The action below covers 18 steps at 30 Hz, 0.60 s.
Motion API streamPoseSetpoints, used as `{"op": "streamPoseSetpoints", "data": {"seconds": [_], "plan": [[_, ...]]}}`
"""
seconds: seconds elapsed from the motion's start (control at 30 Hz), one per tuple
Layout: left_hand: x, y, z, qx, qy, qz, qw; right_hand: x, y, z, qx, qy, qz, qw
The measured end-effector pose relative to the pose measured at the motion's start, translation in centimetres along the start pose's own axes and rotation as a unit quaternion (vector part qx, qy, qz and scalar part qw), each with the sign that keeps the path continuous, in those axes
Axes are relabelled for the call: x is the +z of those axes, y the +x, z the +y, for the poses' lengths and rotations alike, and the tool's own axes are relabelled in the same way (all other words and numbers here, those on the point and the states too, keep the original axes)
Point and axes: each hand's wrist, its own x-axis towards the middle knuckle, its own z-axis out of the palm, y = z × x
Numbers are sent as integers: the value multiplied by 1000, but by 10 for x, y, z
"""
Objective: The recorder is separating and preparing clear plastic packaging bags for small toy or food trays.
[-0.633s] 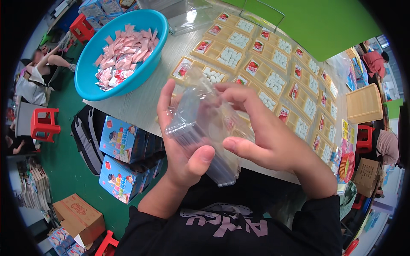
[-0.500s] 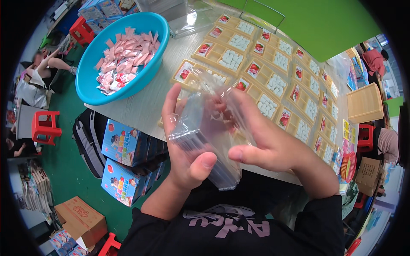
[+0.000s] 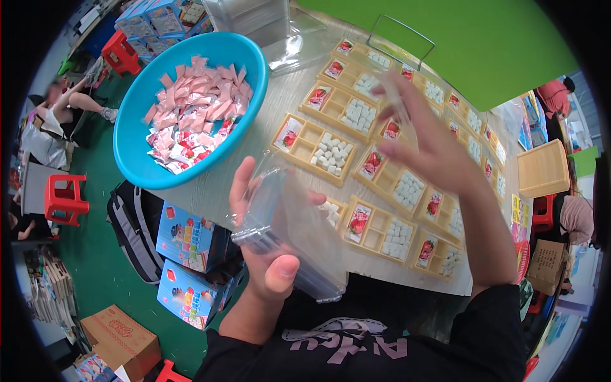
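My left hand [image 3: 266,270] is wrapped round a nested stack of clear plastic lids [image 3: 296,239], held tilted above the table's near edge. My right hand [image 3: 439,153] reaches out over the rows of tan trays, blurred by motion. A thin, see-through plastic lid [image 3: 401,105] shows at its fingers, its outline hard to make out. Below and left of that hand, one tan tray [image 3: 304,135] has a strawberry-printed packet [image 3: 289,132] at one end and small white blocks [image 3: 332,153] at the other. Several like trays lie around it.
A blue basin [image 3: 127,137] of pink and white packets stands at the table's left. Clear plastic containers [image 3: 254,22] and a wire stand [image 3: 401,41] sit at the back. Blue printed boxes [image 3: 184,232] and a backpack [image 3: 135,232] are on the floor, left. Stacked tan trays [image 3: 544,167] stand right.
My right hand has left the stack and moved away, up and to the right over the trays, with a clear lid. My left hand keeps the stack, slightly lower and further left.
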Motion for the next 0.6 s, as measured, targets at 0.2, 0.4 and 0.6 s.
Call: {"op": "streamPoseSetpoints", "data": {"seconds": [0.2,0.4,0.6], "plan": [[-7,5,0,-17,-22,39,999,-64,99,96,78,-262,99,957],[-19,7,6,-4,-19,88,996,-67,151,138,144,-440,37,885],[-22,14,2,2,-2,89,996,-72,152,157,129,-415,31,900]]}}
